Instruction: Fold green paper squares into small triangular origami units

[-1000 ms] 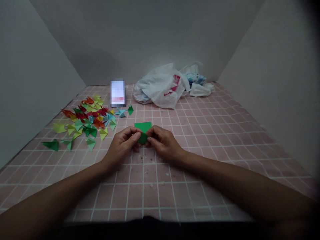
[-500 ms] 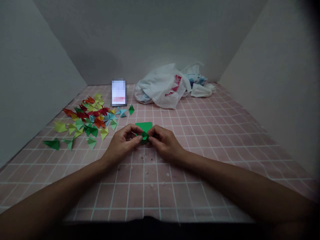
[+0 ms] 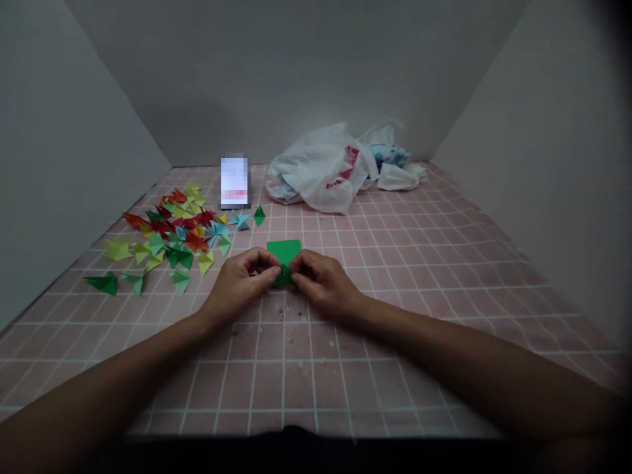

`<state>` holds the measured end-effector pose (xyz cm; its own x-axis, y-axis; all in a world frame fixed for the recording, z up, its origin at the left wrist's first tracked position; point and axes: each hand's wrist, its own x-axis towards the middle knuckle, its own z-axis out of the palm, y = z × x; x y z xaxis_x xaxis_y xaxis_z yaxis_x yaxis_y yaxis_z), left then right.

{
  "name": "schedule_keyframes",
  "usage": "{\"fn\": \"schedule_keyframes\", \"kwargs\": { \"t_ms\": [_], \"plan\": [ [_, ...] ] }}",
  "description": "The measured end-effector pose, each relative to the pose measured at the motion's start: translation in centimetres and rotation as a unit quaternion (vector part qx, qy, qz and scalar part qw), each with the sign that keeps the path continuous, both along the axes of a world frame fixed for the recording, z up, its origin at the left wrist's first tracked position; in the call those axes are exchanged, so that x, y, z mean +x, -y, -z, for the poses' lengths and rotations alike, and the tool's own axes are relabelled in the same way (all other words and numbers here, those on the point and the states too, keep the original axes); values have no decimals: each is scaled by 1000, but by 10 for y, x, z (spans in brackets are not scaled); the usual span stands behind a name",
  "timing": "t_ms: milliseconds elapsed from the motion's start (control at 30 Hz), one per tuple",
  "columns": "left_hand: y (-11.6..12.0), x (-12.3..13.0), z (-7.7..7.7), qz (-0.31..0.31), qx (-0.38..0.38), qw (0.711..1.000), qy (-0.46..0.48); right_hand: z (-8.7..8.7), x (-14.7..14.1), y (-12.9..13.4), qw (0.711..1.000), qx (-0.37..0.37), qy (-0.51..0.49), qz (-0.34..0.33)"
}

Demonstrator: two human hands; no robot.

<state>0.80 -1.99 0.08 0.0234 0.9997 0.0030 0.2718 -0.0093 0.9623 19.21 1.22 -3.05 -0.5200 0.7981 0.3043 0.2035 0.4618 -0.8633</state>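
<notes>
A small dark-green folded paper (image 3: 283,276) is pinched between my two hands at the middle of the table. My left hand (image 3: 243,279) grips its left side with thumb and fingertips. On the right side, my right hand (image 3: 323,282) holds it in the same way, fingers curled. Just behind the fingertips shows a brighter green sheet of paper (image 3: 284,249); whether it is one sheet or a stack I cannot tell. My fingers hide part of the folded piece.
Many folded paper figures (image 3: 180,257) in several colours lie to the left. One small green folded piece (image 3: 259,215) sits apart from them. A lit phone (image 3: 234,182) stands behind, beside white plastic bags (image 3: 316,168). Small specks dot the pink checked cloth (image 3: 316,385).
The dark-green folded paper has shifted slightly down between my fingertips and looks flatter. My hands have barely moved, and both keep hold of it.
</notes>
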Motion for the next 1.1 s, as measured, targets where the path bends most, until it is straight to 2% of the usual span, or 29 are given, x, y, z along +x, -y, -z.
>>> {"fn": "schedule_keyframes", "kwargs": {
  "t_ms": [200, 333, 567, 900, 1100],
  "plan": [
    [-2, -1, 3, 5, 8, 999, -38, 0, 0, 0, 1000, -27, -14, 0],
    [-2, 0, 3, 2, 5, 1000, -30, -1, 0, 0, 998, -49, -35, -14],
    [-1, 1, 3, 6, 1, 1000, -29, 0, -1, 0, 997, -42, -62, -29],
    [1, 1, 5, 15, 1, 999, 48, -1, 0, 0, 998, -25, -58, 3],
    [2, 1, 5, 10, -26, 996, 89, 0, 0, -1, 997, -21, -67, 17]
  ]
}}
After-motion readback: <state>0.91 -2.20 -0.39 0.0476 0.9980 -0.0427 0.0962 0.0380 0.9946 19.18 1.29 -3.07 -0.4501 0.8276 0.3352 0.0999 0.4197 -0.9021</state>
